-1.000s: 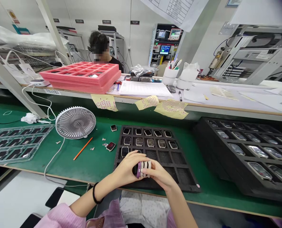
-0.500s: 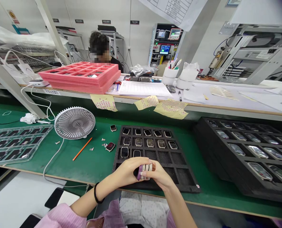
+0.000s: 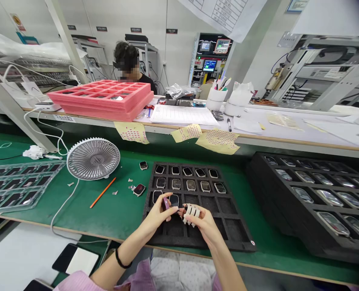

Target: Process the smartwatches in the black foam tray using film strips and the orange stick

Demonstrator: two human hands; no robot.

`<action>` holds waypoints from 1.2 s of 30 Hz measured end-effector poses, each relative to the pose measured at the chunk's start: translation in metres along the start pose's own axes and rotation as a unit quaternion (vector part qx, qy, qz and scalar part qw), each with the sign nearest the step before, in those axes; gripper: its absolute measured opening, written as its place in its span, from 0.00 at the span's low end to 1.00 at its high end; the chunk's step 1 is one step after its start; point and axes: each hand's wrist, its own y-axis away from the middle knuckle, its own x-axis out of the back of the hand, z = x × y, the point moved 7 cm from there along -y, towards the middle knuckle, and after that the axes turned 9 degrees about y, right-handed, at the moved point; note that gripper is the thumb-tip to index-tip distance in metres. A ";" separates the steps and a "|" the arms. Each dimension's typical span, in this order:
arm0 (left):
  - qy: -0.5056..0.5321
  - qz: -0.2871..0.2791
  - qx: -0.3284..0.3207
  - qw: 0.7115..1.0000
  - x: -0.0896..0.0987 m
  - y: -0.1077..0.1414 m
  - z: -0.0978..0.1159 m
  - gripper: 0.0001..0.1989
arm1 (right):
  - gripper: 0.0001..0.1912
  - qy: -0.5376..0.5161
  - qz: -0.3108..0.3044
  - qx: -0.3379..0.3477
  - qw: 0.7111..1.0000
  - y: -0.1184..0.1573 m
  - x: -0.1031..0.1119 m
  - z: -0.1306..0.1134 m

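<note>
Over the front of a black foam tray (image 3: 240, 228) are both my hands. My left hand (image 3: 158, 214) pinches a small purple piece (image 3: 166, 203). My right hand (image 3: 202, 222) is closed around a stack of pale watch cases (image 3: 192, 213), its fingertips close to those of my left hand. Watch faces fill the tray's two back rows; in the third row, a watch (image 3: 173, 201) sits just behind my hands and another is partly covered by my left hand. Left of the tray, a loose watch (image 3: 139, 190) and a smaller one (image 3: 143, 165) lie on the green mat.
A round fan (image 3: 93, 159), an orange stick (image 3: 103, 192) and a clear tray of dark screens (image 3: 22, 184) are on the left. Stacked black foam trays (image 3: 288, 210) with watches stand at right. A pink foam tray (image 3: 106, 101) rests on the shelf; a person (image 3: 127, 60) is beyond.
My hands have moved apart. The purple piece, earlier against the stack, is now in my left hand, while the pale stack remains in my right hand.
</note>
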 end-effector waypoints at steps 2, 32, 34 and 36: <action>0.058 -0.002 0.003 0.998 -0.002 -0.001 -0.004 0.27 | 0.26 -0.003 0.012 0.003 1.000 -0.001 0.000 0.002; 0.059 -0.023 0.007 0.998 -0.003 0.005 -0.008 0.18 | 0.26 0.015 0.019 0.004 1.000 0.000 -0.004 0.006; 0.058 -0.023 0.007 0.998 -0.001 0.004 -0.010 0.18 | 0.26 0.018 0.018 0.005 1.000 -0.001 -0.004 0.007; 0.060 -0.021 0.007 0.998 -0.001 0.003 -0.011 0.19 | 0.26 0.021 0.015 0.006 1.000 -0.002 -0.004 0.008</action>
